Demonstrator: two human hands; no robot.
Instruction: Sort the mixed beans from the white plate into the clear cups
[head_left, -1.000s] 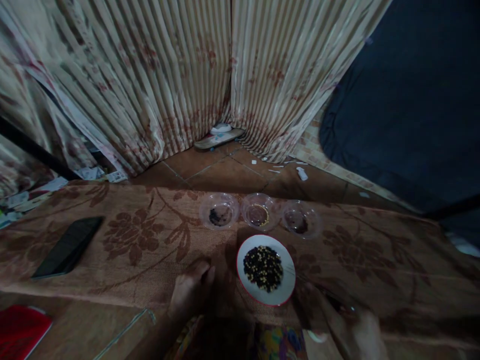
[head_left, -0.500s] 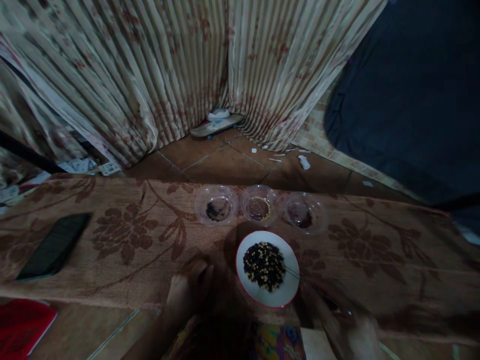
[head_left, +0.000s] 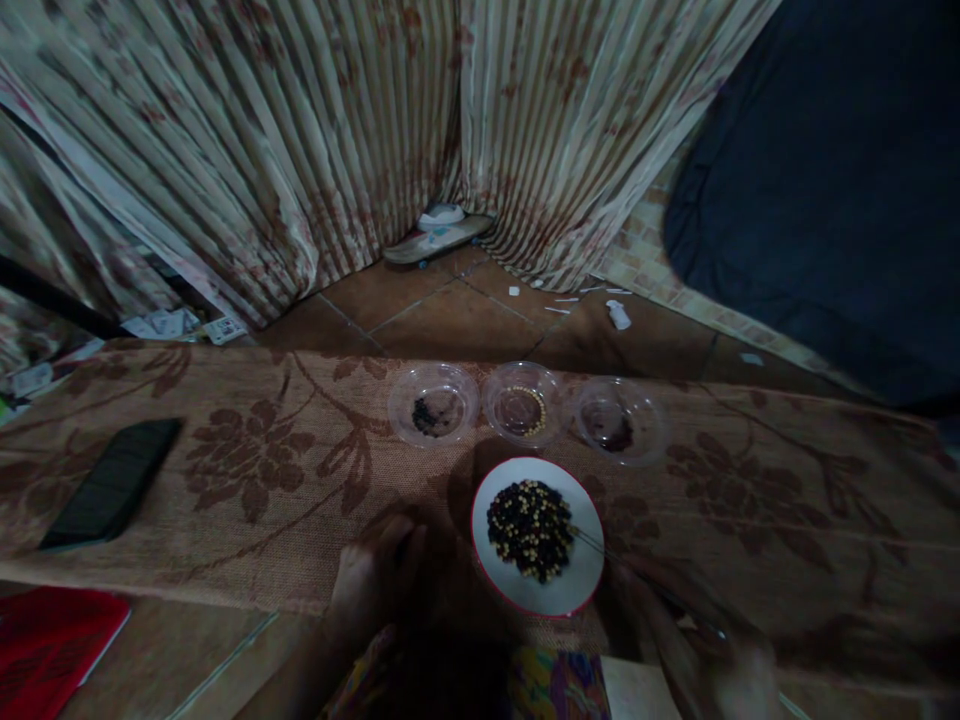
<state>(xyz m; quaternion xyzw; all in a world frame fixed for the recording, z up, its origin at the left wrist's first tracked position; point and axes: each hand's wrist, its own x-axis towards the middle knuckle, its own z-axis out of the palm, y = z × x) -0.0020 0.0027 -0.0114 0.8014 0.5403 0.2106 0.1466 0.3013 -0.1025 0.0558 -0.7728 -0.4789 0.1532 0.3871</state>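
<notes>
My right hand (head_left: 679, 620) is closed on thin metal tweezers (head_left: 589, 540). Their tips touch the right edge of a heap of mixed dark and pale yellow beans (head_left: 529, 530), which lies on a white plate (head_left: 581, 585) with a red rim. Left of the plate, my left hand (head_left: 375, 575) rests on the cloth, curled into a loose fist. Behind the plate stand three clear plastic cups: the left cup (head_left: 461, 432) has black beans, the middle cup (head_left: 494, 405) pale yellow ones, the right cup (head_left: 651, 420) dark reddish ones.
A brown flowered cloth (head_left: 247, 560) covers the narrow table. A dark phone-like slab (head_left: 112, 485) lies at its left. Beyond the far edge are a tiled floor (head_left: 420, 320), a skateboard (head_left: 439, 240), scattered white litter and striped curtains (head_left: 360, 130). A red item (head_left: 56, 640) is at lower left.
The view has shifted slightly. My right hand and the tweezers stay at the right side of the bean heap, and my left fist has barely moved.
</notes>
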